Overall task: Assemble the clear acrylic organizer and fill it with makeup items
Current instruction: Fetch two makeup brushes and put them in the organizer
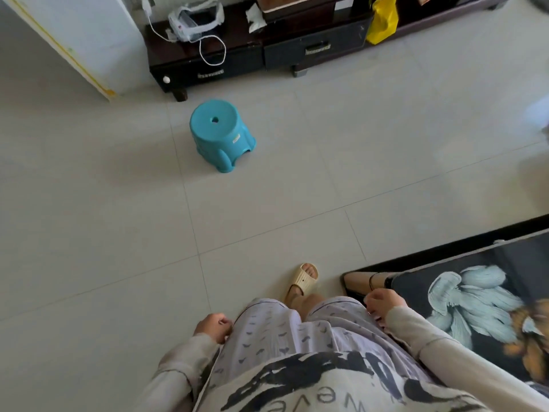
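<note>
No acrylic organizer and no makeup items are in view. I am standing on a tiled floor and looking down at my legs. My left hand [213, 327] hangs beside my left thigh with its fingers curled closed and nothing in it. My right hand [383, 306] hangs by my right thigh, fingers also curled in, holding nothing that I can see. It sits just in front of the near corner of a glossy table [475, 292] with a pale flower print.
A teal plastic stool [221, 133] stands on the floor ahead. Behind it runs a dark low cabinet [252, 55] with a white cable and clutter on top. A white appliance [80, 40] stands at far left. A yellow bag [383, 20] hangs at the back.
</note>
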Available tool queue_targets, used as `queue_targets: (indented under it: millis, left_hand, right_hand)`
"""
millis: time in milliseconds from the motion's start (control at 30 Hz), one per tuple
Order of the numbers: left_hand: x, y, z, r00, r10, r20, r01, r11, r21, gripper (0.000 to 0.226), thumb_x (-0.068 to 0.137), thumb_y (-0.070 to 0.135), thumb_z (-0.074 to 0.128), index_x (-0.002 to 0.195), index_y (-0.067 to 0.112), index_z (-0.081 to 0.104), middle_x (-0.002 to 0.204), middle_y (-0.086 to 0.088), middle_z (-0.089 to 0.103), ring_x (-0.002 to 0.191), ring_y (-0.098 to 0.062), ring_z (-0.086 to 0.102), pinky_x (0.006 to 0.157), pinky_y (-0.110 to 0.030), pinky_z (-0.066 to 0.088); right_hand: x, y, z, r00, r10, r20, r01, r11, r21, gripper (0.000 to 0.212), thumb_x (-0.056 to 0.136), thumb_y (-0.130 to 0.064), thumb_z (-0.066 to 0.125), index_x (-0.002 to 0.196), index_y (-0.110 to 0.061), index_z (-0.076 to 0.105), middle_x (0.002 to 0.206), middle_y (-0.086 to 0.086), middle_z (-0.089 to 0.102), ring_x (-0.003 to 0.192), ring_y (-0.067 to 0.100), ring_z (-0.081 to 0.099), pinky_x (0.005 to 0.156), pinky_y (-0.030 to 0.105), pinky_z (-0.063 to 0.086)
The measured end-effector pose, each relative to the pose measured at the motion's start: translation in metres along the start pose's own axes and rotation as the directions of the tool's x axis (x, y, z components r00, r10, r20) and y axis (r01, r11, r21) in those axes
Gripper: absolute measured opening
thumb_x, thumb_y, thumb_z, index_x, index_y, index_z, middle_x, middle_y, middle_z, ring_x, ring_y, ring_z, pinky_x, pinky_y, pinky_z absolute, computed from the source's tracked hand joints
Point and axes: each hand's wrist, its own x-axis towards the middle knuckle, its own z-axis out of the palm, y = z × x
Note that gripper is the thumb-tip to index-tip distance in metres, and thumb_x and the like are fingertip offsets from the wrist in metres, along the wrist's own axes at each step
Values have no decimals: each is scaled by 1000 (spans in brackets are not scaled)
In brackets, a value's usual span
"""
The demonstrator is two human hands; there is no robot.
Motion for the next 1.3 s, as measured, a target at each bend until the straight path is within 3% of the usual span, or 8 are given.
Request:
queue_targets:
  millis: [100, 200, 300, 600, 800, 967, 1167, 1300]
  left_hand:
    - [11, 31, -18, 999, 11, -36, -11, 1000, 11, 17, 88, 15, 51, 78, 21, 63, 101, -9, 67, 91, -24, 60, 75, -21, 38]
    - [23, 62, -35, 998, 33, -62, -33, 999, -8, 26, 89, 14, 52, 66, 26, 53, 89, -5, 60, 74, -19, 52, 72, -19, 35]
    - [36, 99, -51, 996, 47, -78, -45, 999, 24, 11, 90, 14, 51, 81, 17, 57, 85, -5, 59, 57, -12, 49, 68, -19, 39]
    - [77, 269, -93, 980, 198, 1, -194, 958, 210, 33, 89, 5, 47, 59, 20, 50, 63, 0, 53, 47, -13, 48, 31, -7, 35]
    - [99, 417, -112, 932, 334, 141, -361, 814, 455, 33, 89, 6, 49, 60, 22, 48, 64, -2, 53, 48, -14, 45, 44, -18, 35]
    - [104, 537, -116, 863, 451, 228, -487, 621, 614, 35, 88, 3, 48, 58, 21, 45, 61, 1, 49, 24, 0, 44, 30, -8, 29]
    - [98, 630, -91, 811, 493, 314, -569, 542, 619, 33, 86, -1, 47, 61, 20, 49, 65, -3, 52, 51, -15, 45, 49, -18, 31]
    - [100, 657, -63, 821, 440, 365, -564, 520, 641, 35, 87, -2, 45, 60, 19, 49, 61, 0, 51, 49, -15, 43, 47, -16, 28]
  right_hand:
    - [16, -32, -30, 999, -30, -45, 33, 998, 62, 18, 87, -6, 47, 75, -9, 61, 54, 6, 51, 52, 24, 47, 49, 26, 40]
    - [30, -55, -51, 995, -60, -75, 71, 987, 144, 17, 86, -4, 48, 81, -10, 63, 56, 6, 51, 50, 21, 44, 48, 25, 37]
    - [42, -67, -69, 996, -58, -65, 68, 984, 165, 15, 86, -4, 49, 80, -12, 60, 69, 9, 57, 58, 24, 51, 50, 25, 40]
    - [67, -80, -107, 996, 72, -60, -51, 949, 310, 31, 85, -4, 49, 58, -19, 52, 53, -1, 50, 47, 12, 47, 49, 19, 37]
    - [75, -81, -133, 963, 265, -46, -201, 823, 531, 15, 88, -7, 48, 83, -12, 61, 60, -1, 57, 33, -2, 54, 52, 19, 41]
    - [76, -85, -140, 909, 415, 29, -327, 670, 667, 23, 90, -15, 52, 104, -8, 68, 114, 11, 67, 106, 27, 60, 86, 26, 44]
    - [85, -81, -151, 851, 516, 98, -369, 455, 810, 14, 89, -10, 50, 79, -11, 60, 105, 15, 67, 91, 23, 56, 73, 21, 34]
    - [101, -76, -179, 842, 520, 139, -393, 417, 820, 21, 88, -10, 50, 98, -7, 69, 113, 13, 67, 100, 26, 58, 83, 26, 43]
